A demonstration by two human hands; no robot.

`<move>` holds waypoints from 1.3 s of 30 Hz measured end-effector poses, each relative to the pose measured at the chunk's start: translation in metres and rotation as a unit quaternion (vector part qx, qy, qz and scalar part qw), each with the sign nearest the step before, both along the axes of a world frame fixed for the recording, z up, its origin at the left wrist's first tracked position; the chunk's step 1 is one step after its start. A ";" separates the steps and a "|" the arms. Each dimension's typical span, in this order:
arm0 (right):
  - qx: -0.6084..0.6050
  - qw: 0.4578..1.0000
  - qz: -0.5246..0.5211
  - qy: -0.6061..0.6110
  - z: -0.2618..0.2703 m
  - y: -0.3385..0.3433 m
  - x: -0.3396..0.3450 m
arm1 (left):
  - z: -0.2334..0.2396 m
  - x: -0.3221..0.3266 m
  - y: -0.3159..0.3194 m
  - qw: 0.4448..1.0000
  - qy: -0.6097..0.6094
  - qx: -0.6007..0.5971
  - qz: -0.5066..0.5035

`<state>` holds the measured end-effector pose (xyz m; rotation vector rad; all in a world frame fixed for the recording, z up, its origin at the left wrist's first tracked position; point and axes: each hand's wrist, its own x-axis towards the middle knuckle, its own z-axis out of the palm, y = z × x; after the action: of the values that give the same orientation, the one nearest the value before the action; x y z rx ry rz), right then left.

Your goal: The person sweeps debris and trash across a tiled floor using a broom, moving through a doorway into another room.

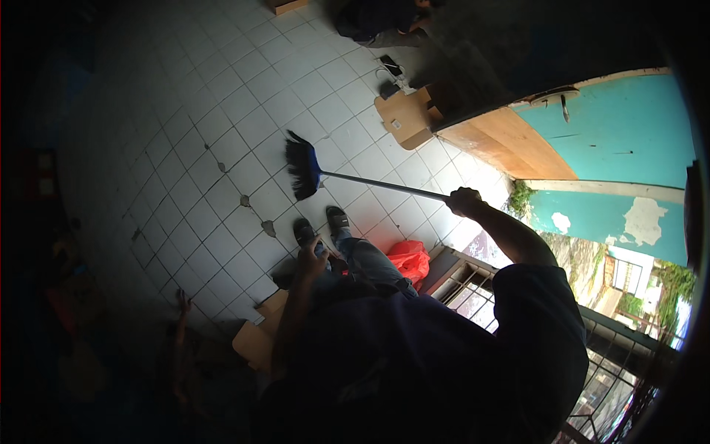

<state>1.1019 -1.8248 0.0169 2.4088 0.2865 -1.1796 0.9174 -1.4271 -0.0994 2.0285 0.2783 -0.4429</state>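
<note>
My right hand (pixel 463 201) is closed around the upper part of a broom's grey handle (pixel 388 185), out to the right of my body. The broom head (pixel 304 166), blue with dark bristles, lies on the white tiled floor ahead of my feet, its bristles turned left. My left hand (pixel 313 260) hangs in front of my left leg, away from the broom. Its fingers look partly spread, and nothing shows in them. Dark sandals (pixel 336 217) are on my feet, just below the broom head.
A flattened cardboard box (pixel 404 119) lies by the turquoise door (pixel 621 133). Near it are cables and a dark device (pixel 391 65), beside a crouching person (pixel 383 22). A red plastic bag (pixel 409 260) sits right of my legs. Another person's arm (pixel 182 322) and cardboard (pixel 256 338) are lower left.
</note>
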 end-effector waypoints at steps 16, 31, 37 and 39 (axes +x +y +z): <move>-0.264 0.963 -0.045 0.001 0.043 -0.207 -0.060 | -0.010 0.011 -0.004 0.995 0.065 -0.029 -0.076; -0.270 0.912 -0.247 -0.186 0.161 -0.237 -0.158 | -0.015 0.038 -0.027 0.976 0.121 -0.047 -0.177; -0.149 0.945 -0.245 -0.160 0.233 -0.103 -0.085 | -0.003 0.045 -0.021 0.981 0.091 -0.067 -0.155; -0.141 0.944 -0.249 -0.162 0.239 -0.060 -0.060 | -0.012 0.034 -0.012 0.984 0.088 -0.075 -0.132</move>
<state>1.0420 -1.8843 0.2562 2.4250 -0.5865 -0.9047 0.9513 -1.4387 -0.1109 1.8871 0.0772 -0.7874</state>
